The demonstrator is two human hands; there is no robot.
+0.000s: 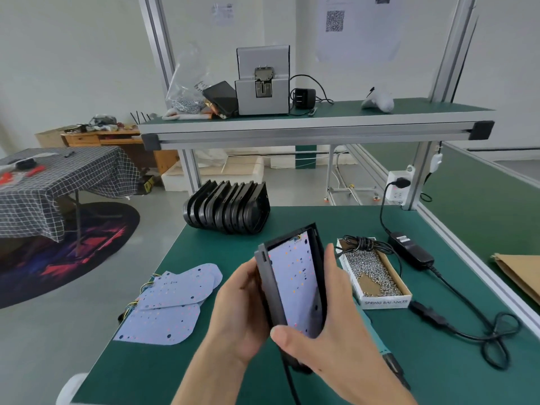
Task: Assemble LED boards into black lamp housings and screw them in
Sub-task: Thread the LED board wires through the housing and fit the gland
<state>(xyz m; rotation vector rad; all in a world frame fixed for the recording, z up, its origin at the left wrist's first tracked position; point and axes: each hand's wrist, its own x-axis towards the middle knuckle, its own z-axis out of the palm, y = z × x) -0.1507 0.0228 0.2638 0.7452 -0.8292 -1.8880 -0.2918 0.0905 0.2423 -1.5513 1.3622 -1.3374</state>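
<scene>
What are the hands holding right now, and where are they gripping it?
Both hands hold one black lamp housing with an LED board inside, tilted on edge: left hand along its left side, right hand around its right side and lower end.

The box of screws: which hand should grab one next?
Probably the right hand: the box of screws lies just beyond it, while the left hand grips the housing on the far side.

Housing (292, 282) with board between left hand (239, 311) and right hand (330, 331); loose boards (172, 299) left, screw box (374, 276) right, stacked housings (228, 209) behind, on surface (204, 375).
</scene>
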